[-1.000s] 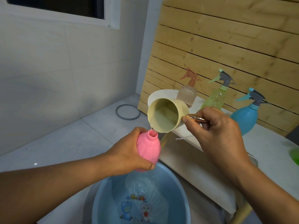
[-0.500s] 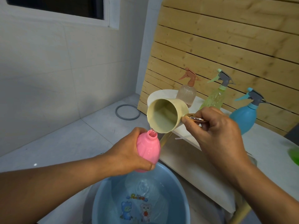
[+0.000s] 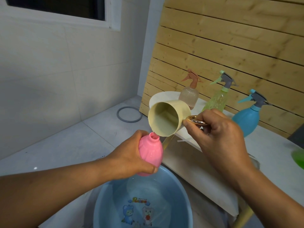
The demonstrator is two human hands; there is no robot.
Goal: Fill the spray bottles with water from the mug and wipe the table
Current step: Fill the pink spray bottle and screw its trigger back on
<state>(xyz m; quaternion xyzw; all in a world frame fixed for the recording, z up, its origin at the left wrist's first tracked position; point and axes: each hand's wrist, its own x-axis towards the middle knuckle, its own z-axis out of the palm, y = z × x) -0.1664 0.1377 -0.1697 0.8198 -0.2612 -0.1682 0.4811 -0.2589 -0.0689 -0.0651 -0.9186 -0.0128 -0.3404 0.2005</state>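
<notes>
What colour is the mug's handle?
Shiny gold, on the cream mug's handle, shown in the head view.

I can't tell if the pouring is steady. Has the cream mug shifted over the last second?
No, hardly at all. The mug sits in the same spot against the brown spray bottle behind it, tipped over the pink bottle, with the right hand on its handle.

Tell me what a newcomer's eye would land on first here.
The tilted mug at centre, held by its gold handle in the right hand, trickling water into the open pink bottle gripped by the left hand. Below them sits a blue basin; three capped spray bottles stand behind on the table.
</notes>
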